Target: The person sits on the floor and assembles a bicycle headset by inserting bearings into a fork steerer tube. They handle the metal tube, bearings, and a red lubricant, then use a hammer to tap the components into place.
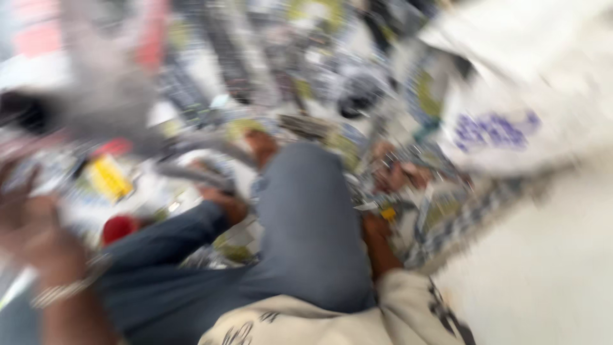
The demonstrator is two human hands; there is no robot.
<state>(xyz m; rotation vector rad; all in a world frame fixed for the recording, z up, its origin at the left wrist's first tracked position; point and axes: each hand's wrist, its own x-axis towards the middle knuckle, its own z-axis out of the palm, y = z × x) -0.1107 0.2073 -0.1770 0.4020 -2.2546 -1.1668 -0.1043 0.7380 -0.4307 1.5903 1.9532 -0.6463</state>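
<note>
Head view, heavily blurred: the person's left hand (29, 223), bracelet at the wrist, is raised beside their blue-trousered bent knee (306, 223); its grip cannot be told. Right hand (377, 233) reaches past the knee onto scattered printed papers (440, 211), grip unclear. 1 white sack (511, 121) lies beyond.

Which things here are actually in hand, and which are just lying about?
In hand, as far as the blur allows:
- left hand, raised at the frame's left edge
- right hand, down among printed papers

Lying about:
- yellow item
- red round object
- white bag with blue print
- dark round object
</note>
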